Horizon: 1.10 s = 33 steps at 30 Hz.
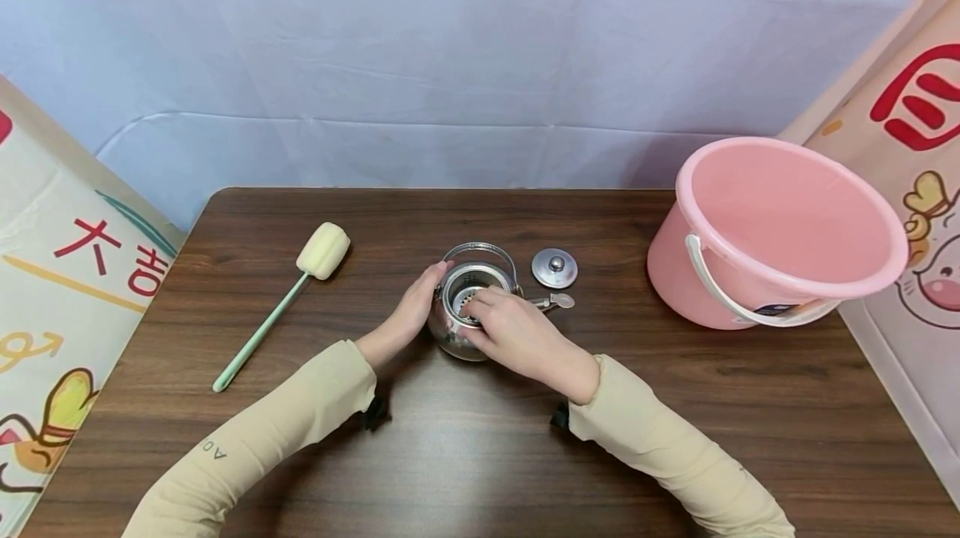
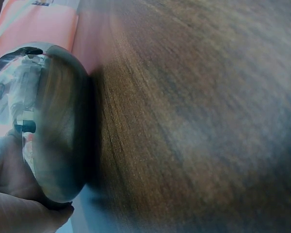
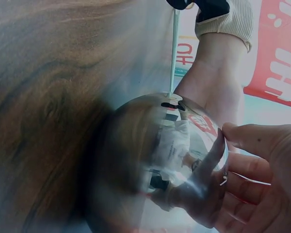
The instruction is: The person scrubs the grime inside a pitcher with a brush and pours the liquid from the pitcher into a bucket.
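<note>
A shiny metal teapot (image 1: pixel 450 338) stands upright on the table with its loop handle raised. My left hand (image 1: pixel 411 305) rests along the pot's left side, fingers fairly straight; the left wrist view shows its fingers (image 2: pixel 24 211) against the round wall. From the right, my right hand (image 1: pixel 517 330) reaches over the mouth, fingertips at the rim of a perforated strainer (image 1: pixel 467 298) inside. In the right wrist view the right thumb (image 3: pixel 247 138) bends to the rim, and the other fingers curl opposite it. The fingertips are partly hidden.
Right of the pot lies its round metal lid (image 1: pixel 555 268), close to the spout (image 1: pixel 542 302). A pink bucket (image 1: pixel 675 263) with a white handle stands at the table's right. On the left lies a sponge brush (image 1: pixel 324 251) with a long green handle.
</note>
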Tool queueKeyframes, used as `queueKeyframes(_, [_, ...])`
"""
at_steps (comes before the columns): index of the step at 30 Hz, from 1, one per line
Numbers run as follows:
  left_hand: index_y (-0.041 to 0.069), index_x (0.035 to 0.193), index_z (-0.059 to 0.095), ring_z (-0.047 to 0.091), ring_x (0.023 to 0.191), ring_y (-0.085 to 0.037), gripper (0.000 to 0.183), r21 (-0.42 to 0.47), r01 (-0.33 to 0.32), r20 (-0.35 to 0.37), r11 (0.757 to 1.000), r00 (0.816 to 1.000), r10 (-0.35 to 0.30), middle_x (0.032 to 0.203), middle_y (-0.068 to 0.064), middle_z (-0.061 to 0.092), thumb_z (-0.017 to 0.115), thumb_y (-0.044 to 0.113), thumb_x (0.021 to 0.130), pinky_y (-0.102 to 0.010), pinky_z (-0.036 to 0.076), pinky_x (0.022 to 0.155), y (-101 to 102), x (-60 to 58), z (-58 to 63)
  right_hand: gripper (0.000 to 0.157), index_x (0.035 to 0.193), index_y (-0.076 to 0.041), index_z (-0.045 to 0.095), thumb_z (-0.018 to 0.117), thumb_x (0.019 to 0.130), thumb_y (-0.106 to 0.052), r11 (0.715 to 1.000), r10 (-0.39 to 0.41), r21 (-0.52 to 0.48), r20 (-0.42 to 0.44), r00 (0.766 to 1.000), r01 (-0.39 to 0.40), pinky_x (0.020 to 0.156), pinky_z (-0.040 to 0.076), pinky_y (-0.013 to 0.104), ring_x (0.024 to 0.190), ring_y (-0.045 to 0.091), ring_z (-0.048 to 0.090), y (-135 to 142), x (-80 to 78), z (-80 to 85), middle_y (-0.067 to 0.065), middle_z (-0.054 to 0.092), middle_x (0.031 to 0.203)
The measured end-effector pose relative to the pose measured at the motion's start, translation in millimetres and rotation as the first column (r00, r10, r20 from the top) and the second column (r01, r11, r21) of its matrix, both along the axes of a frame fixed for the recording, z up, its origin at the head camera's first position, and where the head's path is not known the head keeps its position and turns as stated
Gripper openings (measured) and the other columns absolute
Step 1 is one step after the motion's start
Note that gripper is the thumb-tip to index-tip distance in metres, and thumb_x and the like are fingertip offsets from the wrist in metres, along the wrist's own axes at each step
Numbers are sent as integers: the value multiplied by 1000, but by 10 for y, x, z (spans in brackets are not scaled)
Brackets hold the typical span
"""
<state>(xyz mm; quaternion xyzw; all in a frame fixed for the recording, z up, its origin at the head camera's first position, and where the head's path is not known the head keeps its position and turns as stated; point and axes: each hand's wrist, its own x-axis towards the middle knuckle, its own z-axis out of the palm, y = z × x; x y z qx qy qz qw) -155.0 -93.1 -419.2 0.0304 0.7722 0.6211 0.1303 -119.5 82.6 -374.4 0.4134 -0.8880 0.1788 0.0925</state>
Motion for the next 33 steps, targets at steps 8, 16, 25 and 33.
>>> queueKeyframes(8, [-3,138,37,26,135,-21,56,0,0,-5,1000,1000,0,143,-15,37,26,35,99,-33,16,112,1,7,5,17,89,-6,67,67,84,-22,1000,1,-8,-20,1000,-1,75,50,31,84,18,58,-15,3,-25,2,61,85])
queueKeyframes(16, [-2,138,38,27,134,-20,55,-11,-8,-1,1000,1000,8,143,-14,38,26,35,98,-31,16,111,5,6,7,15,86,-7,66,67,84,-22,1000,-7,5,-27,1000,7,73,50,31,81,17,59,-26,3,-28,2,60,83])
queueKeyframes(25, [-1,138,39,24,135,-20,56,-30,-10,-1,1000,1000,10,144,-13,36,27,36,98,-32,15,112,6,-1,3,15,87,-7,66,67,84,-21,1000,-7,10,-28,1000,7,74,50,31,82,17,59,-30,2,-33,2,61,84])
queueKeyframes(33, [-1,137,40,22,136,-21,56,-42,-11,-11,999,1000,11,145,-14,35,27,36,97,-34,15,112,6,-3,5,16,89,-5,67,68,83,-20,1000,1,0,-39,999,-1,76,49,31,84,18,59,-32,2,-25,3,62,85])
